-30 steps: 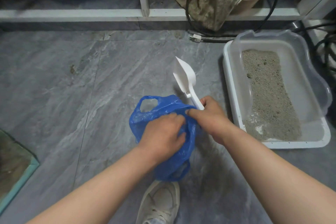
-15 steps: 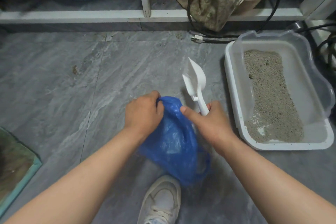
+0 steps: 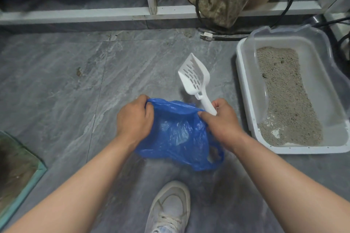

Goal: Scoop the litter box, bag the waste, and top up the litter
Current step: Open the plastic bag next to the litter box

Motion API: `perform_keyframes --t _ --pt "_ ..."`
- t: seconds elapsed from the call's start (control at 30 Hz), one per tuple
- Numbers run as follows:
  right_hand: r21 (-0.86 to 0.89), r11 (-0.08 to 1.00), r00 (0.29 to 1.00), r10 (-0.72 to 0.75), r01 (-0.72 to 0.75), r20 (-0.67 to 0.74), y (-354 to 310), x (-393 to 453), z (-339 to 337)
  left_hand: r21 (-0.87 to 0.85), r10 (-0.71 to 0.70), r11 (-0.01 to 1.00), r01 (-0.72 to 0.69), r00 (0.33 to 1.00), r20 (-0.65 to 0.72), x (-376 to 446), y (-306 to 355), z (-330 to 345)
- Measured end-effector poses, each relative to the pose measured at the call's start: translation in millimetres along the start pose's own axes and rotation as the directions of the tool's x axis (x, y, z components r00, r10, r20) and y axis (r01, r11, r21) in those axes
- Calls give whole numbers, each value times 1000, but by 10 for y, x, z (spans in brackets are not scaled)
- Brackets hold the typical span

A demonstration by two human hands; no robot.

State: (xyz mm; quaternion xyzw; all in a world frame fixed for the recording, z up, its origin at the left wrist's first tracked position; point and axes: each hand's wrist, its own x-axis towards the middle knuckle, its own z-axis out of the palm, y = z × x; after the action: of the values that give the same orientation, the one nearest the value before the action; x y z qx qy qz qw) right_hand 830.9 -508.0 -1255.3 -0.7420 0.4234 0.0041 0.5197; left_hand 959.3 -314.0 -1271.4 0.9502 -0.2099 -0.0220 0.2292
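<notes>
The left hand (image 3: 135,119) grips one side of the blue bag's (image 3: 178,134) mouth, and the right hand (image 3: 220,119) pinches the other side while its fingers also curl round the handle of the white slotted scoop (image 3: 195,79), whose head points up and away. The bag hangs between the hands above the grey floor (image 3: 75,81), over a white shoe (image 3: 170,208). The litter box (image 3: 244,81) sits on the floor to the right, its grey litter (image 3: 284,96) spread along the middle.
</notes>
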Motion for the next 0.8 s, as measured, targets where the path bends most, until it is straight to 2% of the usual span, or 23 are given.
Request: perform_keyframes --t 0.17,0.27,0.37,0.43,0.53,0.63,0.73,0.8 --pt "16 1000 1000 -24 24 10 -68 66 -18 12 -28 1000 28 1000 -1 -20 -43 5" --pt "6 999 999 -51 51 6 -51 77 33 33 16 999 -15 1000 -17 -55 -16 2" --pt "-3 999 999 -47 47 -17 -40 91 96 67 219 973 -219 976 6 -74 20 27" --pt "-11 998 998 -54 54 -24 -51 98 116 100 373 921 -377 926 63 -49 91 54" --pt "-12 997 996 -80 80 -26 -61 108 115 177 527 823 -540 842 117 13 240 82" --pt "-6 995 995 -97 97 -24 -59 107 75 226 602 752 -619 785 148 91 336 132" --pt "-8 996 996 -91 90 -14 -53 89 -1 261 632 720 -643 763 135 161 357 223" --pt "1 996 996 -88 88 -10 -32 78 -60 292 623 721 -629 772 126 191 343 261"
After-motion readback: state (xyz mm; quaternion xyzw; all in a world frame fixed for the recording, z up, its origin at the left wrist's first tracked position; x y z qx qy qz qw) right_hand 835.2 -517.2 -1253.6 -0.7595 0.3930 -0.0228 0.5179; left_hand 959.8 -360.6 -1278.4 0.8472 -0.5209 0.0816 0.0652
